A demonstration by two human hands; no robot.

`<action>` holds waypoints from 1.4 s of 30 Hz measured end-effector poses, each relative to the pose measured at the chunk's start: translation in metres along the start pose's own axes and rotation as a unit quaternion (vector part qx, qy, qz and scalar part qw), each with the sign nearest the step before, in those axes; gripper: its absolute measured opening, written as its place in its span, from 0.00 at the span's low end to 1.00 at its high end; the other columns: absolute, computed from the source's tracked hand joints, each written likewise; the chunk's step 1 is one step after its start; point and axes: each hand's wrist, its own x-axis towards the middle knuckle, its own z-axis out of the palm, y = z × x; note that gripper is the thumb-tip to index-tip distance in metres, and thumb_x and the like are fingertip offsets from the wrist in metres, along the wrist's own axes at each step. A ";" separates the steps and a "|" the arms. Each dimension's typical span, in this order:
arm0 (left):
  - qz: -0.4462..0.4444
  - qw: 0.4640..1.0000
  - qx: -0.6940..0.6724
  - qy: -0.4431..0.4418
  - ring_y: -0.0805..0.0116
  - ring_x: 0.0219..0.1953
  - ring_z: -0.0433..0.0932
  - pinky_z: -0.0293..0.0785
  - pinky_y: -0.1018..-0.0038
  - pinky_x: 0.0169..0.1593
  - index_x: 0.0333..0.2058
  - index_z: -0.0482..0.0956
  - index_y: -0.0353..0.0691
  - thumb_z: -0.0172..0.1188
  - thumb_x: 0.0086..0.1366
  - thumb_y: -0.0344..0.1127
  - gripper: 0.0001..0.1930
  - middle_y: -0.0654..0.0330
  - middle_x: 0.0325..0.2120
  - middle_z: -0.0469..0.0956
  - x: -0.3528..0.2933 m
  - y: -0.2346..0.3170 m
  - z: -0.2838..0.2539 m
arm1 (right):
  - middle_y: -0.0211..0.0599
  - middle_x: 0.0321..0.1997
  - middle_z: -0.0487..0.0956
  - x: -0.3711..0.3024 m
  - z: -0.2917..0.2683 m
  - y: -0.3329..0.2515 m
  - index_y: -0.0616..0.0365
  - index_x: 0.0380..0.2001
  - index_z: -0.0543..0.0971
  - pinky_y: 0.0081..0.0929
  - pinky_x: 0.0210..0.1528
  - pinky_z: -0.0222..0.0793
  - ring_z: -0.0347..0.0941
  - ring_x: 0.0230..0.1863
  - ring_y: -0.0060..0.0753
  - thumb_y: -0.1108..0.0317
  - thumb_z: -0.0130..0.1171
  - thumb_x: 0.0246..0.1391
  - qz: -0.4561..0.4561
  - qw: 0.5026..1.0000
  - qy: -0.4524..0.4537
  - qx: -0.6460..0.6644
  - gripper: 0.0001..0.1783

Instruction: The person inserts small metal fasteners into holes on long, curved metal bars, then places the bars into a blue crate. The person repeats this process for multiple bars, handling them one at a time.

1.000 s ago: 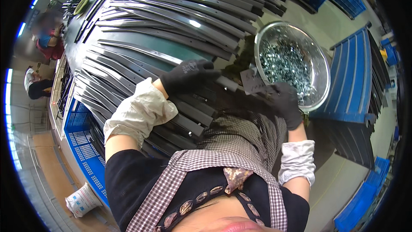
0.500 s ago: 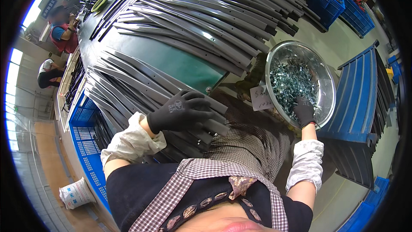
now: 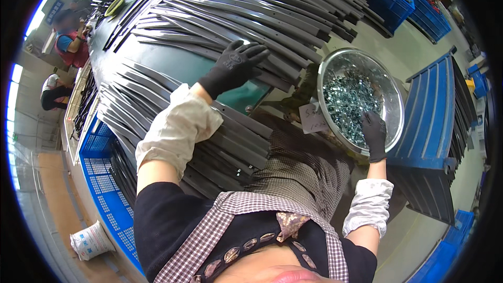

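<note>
Head view: my left hand [image 3: 233, 68] in its black fabric glove has moved forward since half a second ago, from above the nearer strips to the edge of the farther ones, fingers fanned out; I can't tell whether it touches them. My right hand [image 3: 374, 133], gloved alike, is still over the round, shiny metal basin [image 3: 392, 93], its fingers now bent near the small, bright metal clips [image 3: 348, 105] heaped inside; I can't tell whether they pinch any.

I count two groups of strips on the smooth green-topped table [image 3: 173, 65]: a far pile of long, glossy black strips [image 3: 246, 18] and a near pile of similar dark strips [image 3: 136, 99], all slender and gently curved, too many to number. One basin stands to my right, with one pale rectangular card [image 3: 310, 118] beside it. Beyond are two blue plastic crates [image 3: 387, 2] with lattice sides.
</note>
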 end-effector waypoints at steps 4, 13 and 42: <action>0.046 0.998 0.023 0.036 0.56 0.52 0.75 0.68 0.57 0.58 0.52 0.76 0.47 0.65 0.58 0.38 0.22 0.59 0.46 0.77 0.006 -0.013 0.029 | 0.41 0.31 0.81 -0.013 -0.011 -0.019 0.61 0.39 0.82 0.34 0.39 0.71 0.77 0.33 0.38 0.63 0.58 0.60 0.043 0.991 -0.021 0.125 0.13; 0.119 0.981 -0.102 -0.112 0.57 0.42 0.76 0.73 0.60 0.46 0.42 0.80 0.51 0.66 0.51 0.41 0.17 0.62 0.36 0.75 -0.041 0.035 0.023 | 0.28 0.29 0.80 -0.038 -0.025 -0.098 0.63 0.46 0.81 0.20 0.32 0.67 0.70 0.28 0.16 0.68 0.59 0.63 0.106 0.912 -0.094 0.385 0.13; -0.206 0.828 -0.471 -0.223 0.48 0.29 0.78 0.73 0.60 0.36 0.32 0.80 0.32 0.59 0.66 0.41 0.14 0.44 0.26 0.77 -0.031 0.140 -0.028 | 0.47 0.45 0.80 -0.073 -0.008 -0.206 0.59 0.54 0.73 0.37 0.41 0.77 0.80 0.42 0.47 0.54 0.72 0.49 -0.138 0.933 -0.118 0.311 0.33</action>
